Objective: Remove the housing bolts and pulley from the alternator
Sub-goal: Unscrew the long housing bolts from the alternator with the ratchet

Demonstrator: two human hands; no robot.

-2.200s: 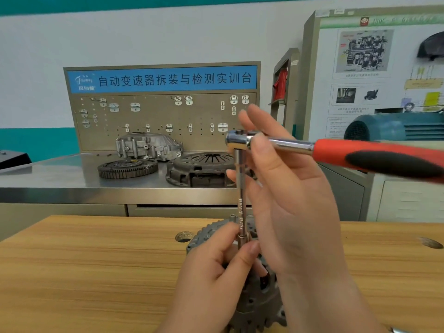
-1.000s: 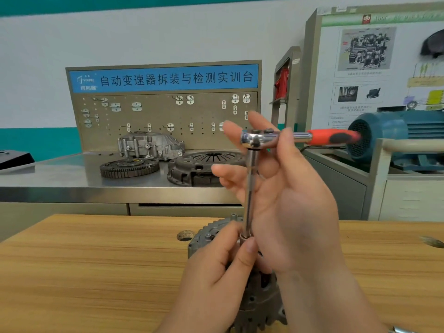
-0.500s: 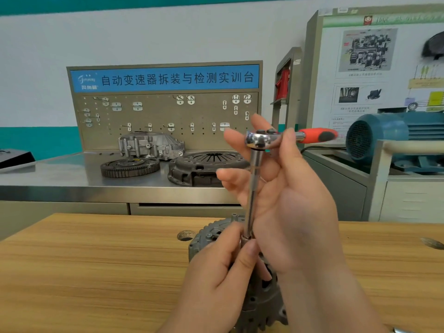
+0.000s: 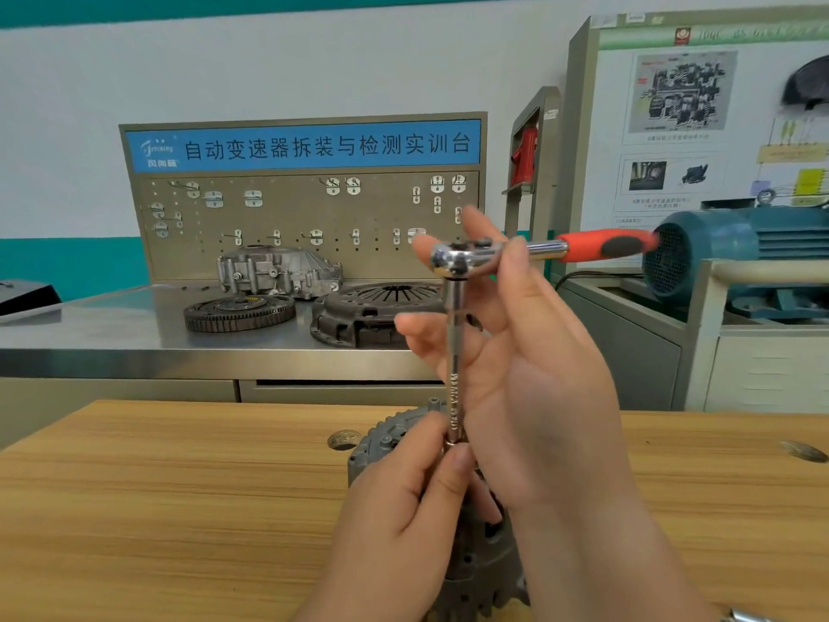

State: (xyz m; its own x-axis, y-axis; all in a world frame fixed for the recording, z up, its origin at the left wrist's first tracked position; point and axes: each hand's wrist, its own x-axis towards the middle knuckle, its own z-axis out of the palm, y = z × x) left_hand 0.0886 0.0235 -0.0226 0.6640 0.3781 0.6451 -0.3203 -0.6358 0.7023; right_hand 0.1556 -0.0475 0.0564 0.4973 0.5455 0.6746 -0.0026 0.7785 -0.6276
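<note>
Alternator point(image 4: 390, 435) standing on the near counter point(image 4: 157, 509), mostly behind our hands. Our left hand point(image 4: 403, 523) had its fingers point(image 4: 455, 473) clamped low on the extension bar point(image 4: 454, 352); our right hand point(image 4: 538, 397) pinched the ratchet point(image 4: 453, 258) head. We judged the housing heavy and rigid, best braced by its rim.

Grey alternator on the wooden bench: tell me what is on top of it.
A chrome extension bar stands upright on the alternator, topped by a red-handled ratchet held by the right hand. The left hand pinches the bar's lower end, covering where they meet.
</note>
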